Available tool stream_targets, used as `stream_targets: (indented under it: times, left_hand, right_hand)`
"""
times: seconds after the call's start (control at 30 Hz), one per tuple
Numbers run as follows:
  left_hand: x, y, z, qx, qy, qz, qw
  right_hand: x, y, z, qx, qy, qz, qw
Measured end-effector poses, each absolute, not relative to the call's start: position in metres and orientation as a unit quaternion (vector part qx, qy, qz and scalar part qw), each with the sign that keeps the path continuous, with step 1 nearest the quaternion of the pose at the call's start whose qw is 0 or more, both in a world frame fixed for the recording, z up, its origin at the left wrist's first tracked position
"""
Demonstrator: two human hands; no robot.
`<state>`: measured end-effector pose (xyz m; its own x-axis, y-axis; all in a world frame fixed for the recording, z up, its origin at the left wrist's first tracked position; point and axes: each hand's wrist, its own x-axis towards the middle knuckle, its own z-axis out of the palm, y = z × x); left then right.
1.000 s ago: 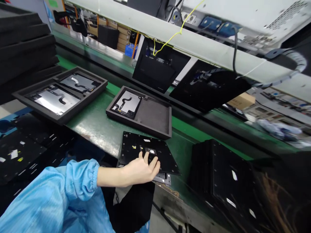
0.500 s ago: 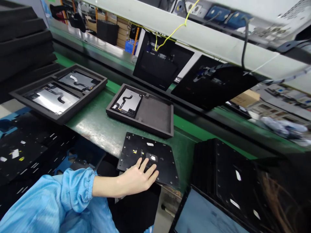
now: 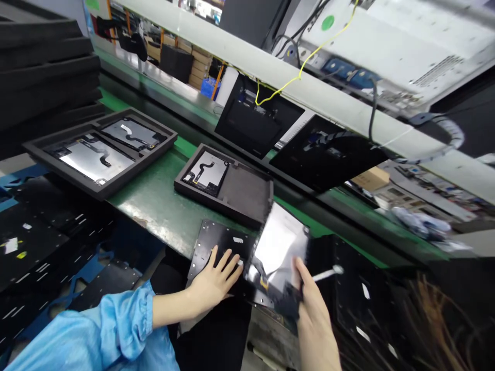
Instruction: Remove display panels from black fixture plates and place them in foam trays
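Note:
My left hand [image 3: 214,283] lies flat with fingers spread on a black panel [image 3: 216,237] that has screws along its edge and a small white label. In my right hand [image 3: 313,314] is a display panel [image 3: 278,237], silver back facing up, gripped at its right edge with the thumb on top. It is tilted above the right part of the black panel and hides that part. A white strip dangles from its right side. Behind them a dark foam tray [image 3: 247,193] holds a similar display panel [image 3: 207,172] in its left compartment; its right compartment is bare.
At the left, another foam tray [image 3: 96,193] carries two display panels, beside stacked black foam trays [image 3: 46,67]. Black panels stand at the right [image 3: 359,288] and lie at lower left [image 3: 34,232]. Two dark screens [image 3: 255,118] hang under a white rail [image 3: 216,46].
My right hand has come into view with the display panel, its silver back now up; earlier a screen face showed at the lower right. My left hand stays on the black panel.

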<state>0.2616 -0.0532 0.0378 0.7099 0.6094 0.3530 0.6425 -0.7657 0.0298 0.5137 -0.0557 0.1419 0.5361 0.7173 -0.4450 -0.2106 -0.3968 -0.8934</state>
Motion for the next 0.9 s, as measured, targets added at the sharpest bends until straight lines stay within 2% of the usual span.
stream_targets:
  times: [0.07, 0.17, 0.4, 0.53, 0.73, 0.9]
  left_hand:
    - [0.262, -0.054, 0.039, -0.922, -0.339, -0.182, 0.052]
    - [0.259, -0.057, 0.046, -0.915, -0.352, -0.193, 0.05]
    - [0.258, -0.057, 0.046, -0.907, -0.358, -0.213, 0.062]
    - [0.258, -0.056, 0.043, -0.908, -0.36, -0.21, 0.042]
    - [0.258, -0.054, 0.048, -0.916, -0.354, -0.184, 0.028]
    - [0.258, -0.054, 0.052, -0.917, -0.357, -0.178, 0.023]
  right_hand:
    - [0.503, 0.002, 0.147, -0.684, -0.202, 0.484, 0.508]
    - [0.495, 0.08, 0.174, -0.681, -0.239, 0.472, 0.507]
    - [0.508, 0.184, 0.251, -0.715, -0.325, 0.289, 0.547]
    - [0.497, 0.198, 0.258, -0.719, -0.384, 0.223, 0.535]
    - [0.441, 0.186, 0.257, -0.647, -0.534, 0.219, 0.498]
    - [0.402, 0.138, 0.242, -0.585, -0.674, 0.197, 0.406]
